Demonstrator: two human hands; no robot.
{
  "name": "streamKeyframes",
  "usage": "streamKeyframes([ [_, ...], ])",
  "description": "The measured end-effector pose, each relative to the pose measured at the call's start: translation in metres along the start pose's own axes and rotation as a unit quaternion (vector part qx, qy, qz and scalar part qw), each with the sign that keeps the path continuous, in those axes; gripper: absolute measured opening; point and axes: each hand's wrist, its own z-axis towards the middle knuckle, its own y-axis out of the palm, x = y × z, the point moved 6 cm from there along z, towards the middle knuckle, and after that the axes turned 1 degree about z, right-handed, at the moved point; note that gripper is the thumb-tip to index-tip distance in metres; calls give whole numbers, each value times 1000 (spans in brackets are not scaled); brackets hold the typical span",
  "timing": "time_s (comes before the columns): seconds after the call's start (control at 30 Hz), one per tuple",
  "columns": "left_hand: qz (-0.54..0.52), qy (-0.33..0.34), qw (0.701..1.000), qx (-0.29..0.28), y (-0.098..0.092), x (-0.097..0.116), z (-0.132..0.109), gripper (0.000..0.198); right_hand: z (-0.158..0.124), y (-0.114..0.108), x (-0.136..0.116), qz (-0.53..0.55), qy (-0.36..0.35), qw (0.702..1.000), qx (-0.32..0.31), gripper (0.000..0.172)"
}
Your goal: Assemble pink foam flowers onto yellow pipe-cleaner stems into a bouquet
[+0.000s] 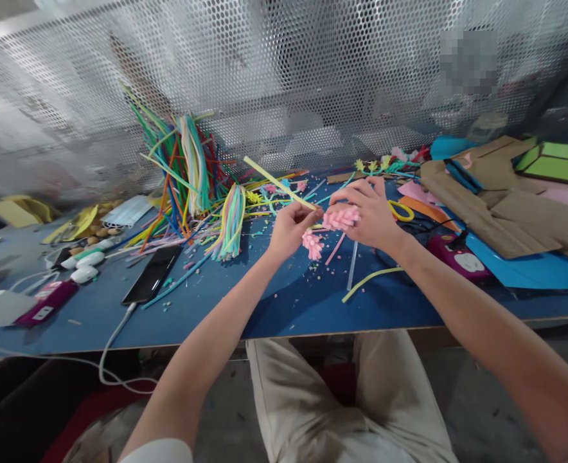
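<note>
Nearest to the camera are the person's light trousers (313, 399), under the edge of the blue table (288, 315). From there the person reaches forward over this edge, and the two hands meet a little above the table top, near its middle.

The left hand (288, 230) is closed in a pinch: thumb and fingers grip the lower end of a thin yellow-green stem (277, 182). The long axis of the stem goes from the pinch up and to the left, away from the person, and its free end stands in the air. The right hand (373, 215) is just beside it, with the fingers curled around a pink curled cluster (340, 217). This cluster lies between the two hands, at the gripped end of the stem. A second pink cluster (312, 245) hangs just under the left hand; I cannot tell if it is joined to the first one. Both hands are about equally near to the pink work.

On the table below the hands lies a loose yellow-green piece (368, 278). To the left lies a black phone (151, 275), and farther back a big bundle of coloured stems (192, 167). To the right are brown cardboard sheets (500, 206). Behind everything stands a perforated metal screen (265, 64)
</note>
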Motion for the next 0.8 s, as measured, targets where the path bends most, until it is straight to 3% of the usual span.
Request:
streamKeyframes([
  [0.13,204,127,971,-8,-2,18,-8,20,-2,5,5,24,30,999,-16,25],
  [0.23,275,200,940,-40,2,27,-13,17,-3,11,8,32,26,999,-32,27],
  [0.53,310,204,928,0,-1,38,-11,13,-1,-3,-3,3,-19,999,45,15],
  [0.8,366,266,891,-41,2,34,-15,16,0,3,0,37,24,999,5,13],
])
